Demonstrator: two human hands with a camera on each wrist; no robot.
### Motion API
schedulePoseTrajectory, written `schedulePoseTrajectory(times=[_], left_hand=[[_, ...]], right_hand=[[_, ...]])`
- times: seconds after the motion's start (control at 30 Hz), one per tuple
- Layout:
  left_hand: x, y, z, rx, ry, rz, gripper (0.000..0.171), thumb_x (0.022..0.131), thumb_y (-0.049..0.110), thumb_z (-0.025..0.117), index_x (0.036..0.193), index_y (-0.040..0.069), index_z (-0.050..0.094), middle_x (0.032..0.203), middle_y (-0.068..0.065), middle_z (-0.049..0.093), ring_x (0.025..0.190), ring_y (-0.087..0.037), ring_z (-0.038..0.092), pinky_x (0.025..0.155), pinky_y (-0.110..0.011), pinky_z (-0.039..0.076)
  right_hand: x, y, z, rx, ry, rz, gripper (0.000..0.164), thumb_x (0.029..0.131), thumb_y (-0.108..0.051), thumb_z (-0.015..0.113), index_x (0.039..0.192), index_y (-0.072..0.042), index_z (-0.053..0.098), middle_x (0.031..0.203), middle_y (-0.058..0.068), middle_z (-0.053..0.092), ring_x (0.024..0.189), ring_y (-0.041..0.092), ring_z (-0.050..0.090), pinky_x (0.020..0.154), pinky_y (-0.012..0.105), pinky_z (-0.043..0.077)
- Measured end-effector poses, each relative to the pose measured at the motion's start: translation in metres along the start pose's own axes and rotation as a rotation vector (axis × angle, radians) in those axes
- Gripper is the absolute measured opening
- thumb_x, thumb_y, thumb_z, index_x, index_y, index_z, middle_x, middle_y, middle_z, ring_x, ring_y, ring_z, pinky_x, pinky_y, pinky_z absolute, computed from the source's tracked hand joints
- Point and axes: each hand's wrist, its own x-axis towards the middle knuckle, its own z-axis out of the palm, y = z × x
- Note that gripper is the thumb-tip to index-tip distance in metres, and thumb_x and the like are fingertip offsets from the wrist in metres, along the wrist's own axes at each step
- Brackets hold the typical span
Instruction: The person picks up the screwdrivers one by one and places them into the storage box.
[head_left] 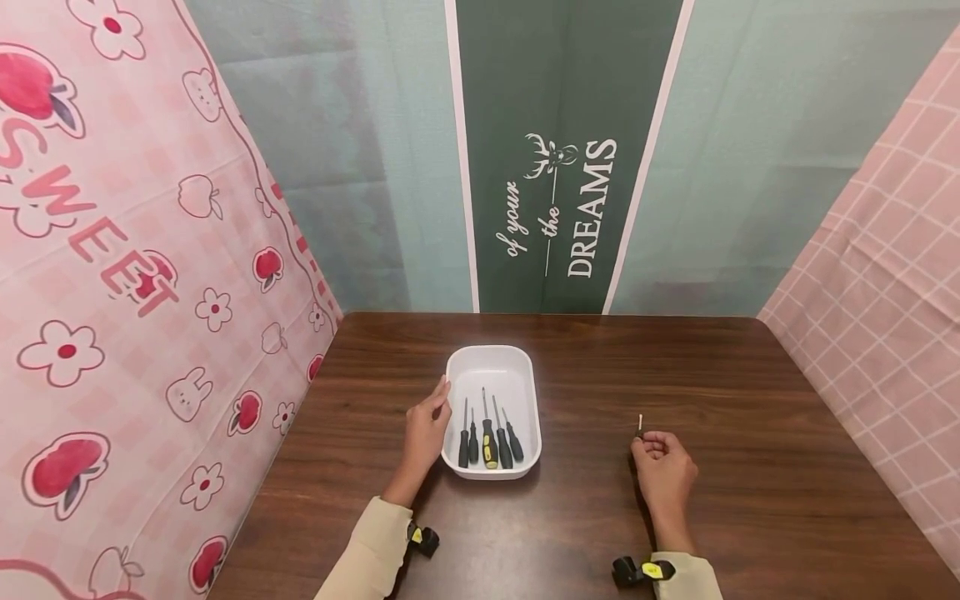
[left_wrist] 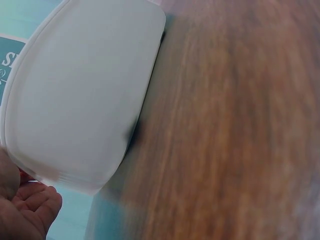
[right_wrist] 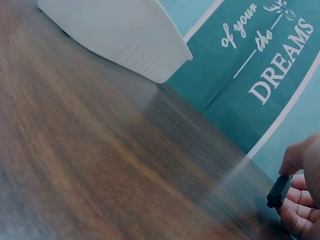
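Observation:
A white plastic tray (head_left: 529, 417) stands on the wooden table with several screwdrivers (head_left: 504, 446) in it, handles toward me. One of these, a thicker screwdriver (head_left: 490, 446), has a yellow and black handle; the others look black. At the tray's left wall, my left hand (head_left: 427, 425) holds the rim between thumb and fingers. In the left wrist view the tray's side (left_wrist: 85, 95) fills much of the picture. Off to the right, my right hand (head_left: 666, 471) pinches a small screwdriver (head_left: 640, 423), its shaft pointing away from me. The right wrist view shows its black handle (right_wrist: 279, 191).
The brown wooden table (head_left: 585, 517) reaches back to a green and teal printed cloth (head_left: 540, 287). A pink fruit-patterned cloth (head_left: 150, 375) hangs along the left, a pink checked cloth (head_left: 885, 283) along the right. Both wrists carry black camera mounts (head_left: 427, 540).

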Motion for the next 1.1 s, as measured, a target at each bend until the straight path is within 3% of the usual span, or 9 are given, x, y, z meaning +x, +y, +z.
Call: schedulePoseTrajectory(times=[0.47, 0.77, 1.1], left_hand=[[-0.001, 0.002, -0.002, -0.005, -0.008, 0.012, 0.033, 0.095, -0.002, 0.062, 0.127, -0.001, 0.067, 0.135, -0.010, 0.062, 0.125, -0.028, 0.058, 0.106, -0.045, 0.046], [0.000, 0.001, 0.000, -0.008, -0.004, 0.039, 0.033, 0.094, -0.004, 0.063, 0.127, -0.003, 0.067, 0.135, -0.012, 0.062, 0.124, -0.030, 0.059, 0.105, -0.046, 0.046], [0.000, 0.000, -0.001, -0.013, -0.002, 0.025, 0.033, 0.095, -0.004, 0.062, 0.127, -0.002, 0.067, 0.135, -0.010, 0.062, 0.125, -0.029, 0.059, 0.106, -0.045, 0.046]], right_hand=[[-0.002, -0.003, 0.000, 0.009, -0.012, 0.027, 0.009, 0.084, -0.005, 0.075, 0.088, 0.002, 0.070, 0.077, 0.013, 0.070, 0.056, -0.006, 0.051, 0.051, 0.009, 0.041], [0.000, -0.012, 0.000, -0.009, -0.018, -0.010, 0.009, 0.085, -0.006, 0.076, 0.088, 0.000, 0.070, 0.077, 0.012, 0.070, 0.057, -0.005, 0.051, 0.052, 0.008, 0.040], [0.004, -0.018, 0.001, 0.004, -0.026, -0.043, 0.008, 0.083, -0.004, 0.075, 0.088, 0.001, 0.070, 0.076, 0.011, 0.071, 0.057, -0.006, 0.052, 0.053, 0.007, 0.041]])
